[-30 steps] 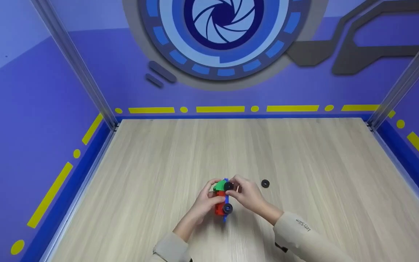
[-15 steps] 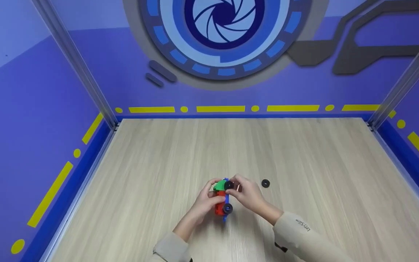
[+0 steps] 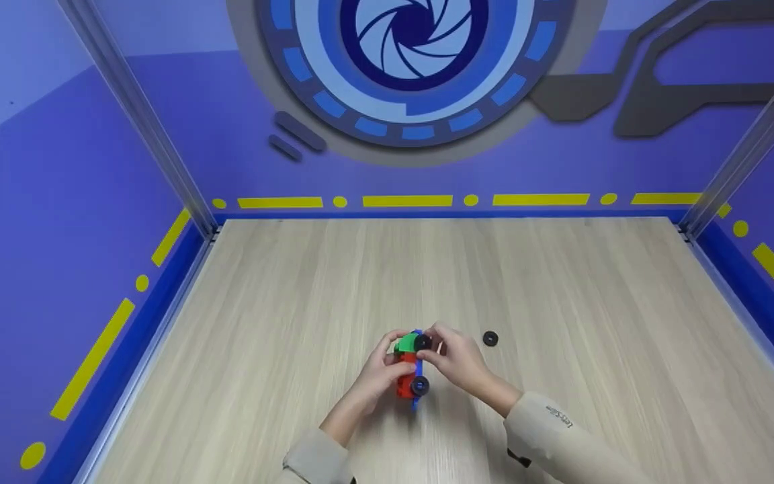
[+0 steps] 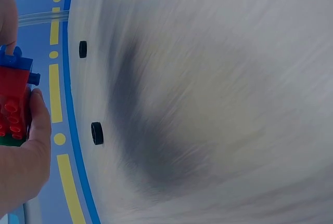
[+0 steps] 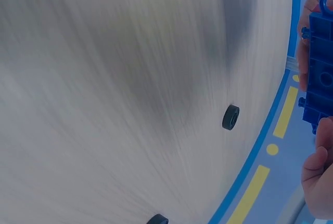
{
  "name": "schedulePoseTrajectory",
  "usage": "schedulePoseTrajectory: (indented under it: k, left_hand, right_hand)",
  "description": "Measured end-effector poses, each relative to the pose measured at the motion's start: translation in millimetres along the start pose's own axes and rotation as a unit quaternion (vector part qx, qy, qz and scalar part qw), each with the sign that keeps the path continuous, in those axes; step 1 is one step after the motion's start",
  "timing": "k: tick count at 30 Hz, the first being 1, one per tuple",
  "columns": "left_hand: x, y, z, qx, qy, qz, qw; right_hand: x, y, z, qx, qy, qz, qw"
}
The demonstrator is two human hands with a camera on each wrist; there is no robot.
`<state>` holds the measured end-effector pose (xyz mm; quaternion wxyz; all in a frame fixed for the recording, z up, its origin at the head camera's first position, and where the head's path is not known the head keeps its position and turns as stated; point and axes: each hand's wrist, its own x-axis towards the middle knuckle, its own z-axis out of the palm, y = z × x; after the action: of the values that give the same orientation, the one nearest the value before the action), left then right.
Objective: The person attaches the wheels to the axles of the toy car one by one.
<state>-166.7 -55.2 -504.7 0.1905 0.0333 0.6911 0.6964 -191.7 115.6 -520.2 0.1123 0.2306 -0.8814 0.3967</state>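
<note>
In the head view my left hand [image 3: 381,370] grips a toy car built of a red brick body [image 3: 406,376], a green brick [image 3: 407,343] and a blue base [image 5: 321,68]. The car is held above the table, tipped on its side. Fingers of my right hand [image 3: 457,356] pinch a black toy wheel [image 3: 422,342] at the car's far end. Another black wheel [image 3: 420,386] sits at its near end. Bare pegs stick out of the base's lower side in the right wrist view.
One loose black wheel [image 3: 490,338] lies right of my hands on the wooden table [image 3: 293,289]. The wrist views show a second loose wheel [image 4: 83,49] on the tabletop. Blue-purple panels [image 3: 91,202] wall the table at the back and sides.
Both hands stay in nearly the same place, with the car and the wheel at its far end hardly moved. The loose wheel lies where it was.
</note>
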Motion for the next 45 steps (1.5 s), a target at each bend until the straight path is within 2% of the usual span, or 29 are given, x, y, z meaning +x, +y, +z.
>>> schedulePoseTrajectory:
  k: [9, 16, 24, 33, 39, 45]
  left_hand:
    - [0.4, -0.6, 0.4, 0.005, 0.001, 0.001, 1.0000]
    - [15.4, -27.6, -3.5, 0.015, 0.001, 0.017, 0.9997]
    - [16.7, -29.6, -3.9, 0.037, 0.003, 0.025, 0.9990]
    - [15.5, -27.5, -2.6, 0.030, 0.009, 0.028, 0.9991]
    - [15.5, -28.0, -1.8, 0.024, 0.008, 0.034, 0.9991]
    - [16.2, -28.6, -1.9, 0.033, 0.007, 0.044, 0.9985]
  right_hand:
    - [-0.6, -1, 1, -0.001, 0.007, 0.003, 1.0000]
    - [-2.1, 0, 3, -0.008, 0.020, -0.007, 0.9997]
    - [-4.5, -1, 5, -0.023, 0.031, -0.020, 0.9991]
    - [-4.5, -1, 10, -0.030, 0.068, -0.031, 0.9968]
    - [-3.8, -2, 12, -0.038, 0.076, -0.020, 0.9962]
    - [-3.4, -4, 12, -0.031, 0.074, 0.006, 0.9967]
